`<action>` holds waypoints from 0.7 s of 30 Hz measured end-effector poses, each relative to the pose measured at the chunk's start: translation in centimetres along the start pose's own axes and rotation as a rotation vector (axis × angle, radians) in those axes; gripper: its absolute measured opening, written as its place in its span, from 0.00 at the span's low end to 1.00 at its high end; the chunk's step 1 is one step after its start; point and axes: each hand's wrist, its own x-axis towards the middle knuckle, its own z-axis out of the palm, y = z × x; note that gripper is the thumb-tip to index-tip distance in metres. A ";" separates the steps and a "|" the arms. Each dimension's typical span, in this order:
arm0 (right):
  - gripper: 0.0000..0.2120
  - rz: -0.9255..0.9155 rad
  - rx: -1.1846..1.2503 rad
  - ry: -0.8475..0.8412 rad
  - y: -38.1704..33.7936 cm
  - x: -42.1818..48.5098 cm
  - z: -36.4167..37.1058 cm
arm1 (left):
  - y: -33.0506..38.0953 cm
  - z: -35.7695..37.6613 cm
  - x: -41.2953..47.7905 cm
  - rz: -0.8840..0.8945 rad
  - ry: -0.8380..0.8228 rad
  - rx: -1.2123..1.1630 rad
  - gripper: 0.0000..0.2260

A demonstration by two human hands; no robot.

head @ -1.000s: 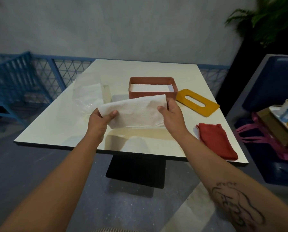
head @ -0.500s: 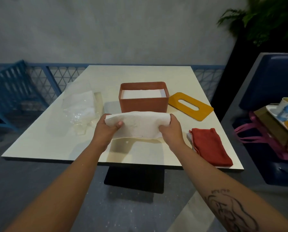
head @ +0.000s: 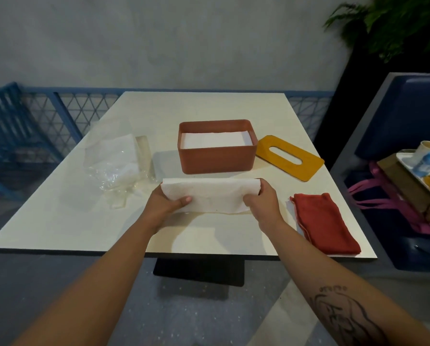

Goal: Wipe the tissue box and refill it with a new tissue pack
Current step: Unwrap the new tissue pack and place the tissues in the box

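Note:
A terracotta tissue box (head: 217,159) stands open on the cream table (head: 59,221), with a flat stack of white tissues (head: 215,140) inside. Its yellow lid (head: 290,157) with an oval slot lies to the right of the box. In front of the box I hold a folded white tissue sheet (head: 210,194) by both ends: my left hand (head: 167,202) grips the left end, my right hand (head: 261,199) the right end. The sheet hangs just above the table. A red cloth (head: 325,227) lies near the table's front right corner.
Crumpled clear plastic wrapping (head: 116,166) lies left of the box. A blue railing (head: 34,116) runs behind and left of the table. At the right stands a blue seat (head: 408,116) carrying a pink bag (head: 388,201) and a tray with cups (head: 426,161). A plant (head: 396,23) is top right.
Both hands have folded the tissue sheet over and lowered it toward the table, in front of the box. The view has shifted closer to the table.

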 end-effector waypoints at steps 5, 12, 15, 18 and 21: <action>0.20 0.023 0.048 0.029 -0.6 0.5 0.2 | 0.2 0.4 0.3 0.027 0.028 -0.036 0.14; 0.21 0.066 0.047 0.011 -0.2 0.6 0.2 | -0.4 0.0 0.5 -0.005 0.006 -0.026 0.23; 0.23 0.076 0.044 0.018 -0.1 0.5 0.4 | -0.4 0.3 0.4 -0.042 0.048 0.021 0.22; 0.23 0.069 0.053 0.044 -0.5 0.6 0.5 | 0.1 0.5 0.5 -0.043 0.051 0.018 0.21; 0.22 0.067 0.058 0.049 -0.5 0.7 0.4 | 0.2 0.3 0.6 -0.002 0.045 0.023 0.24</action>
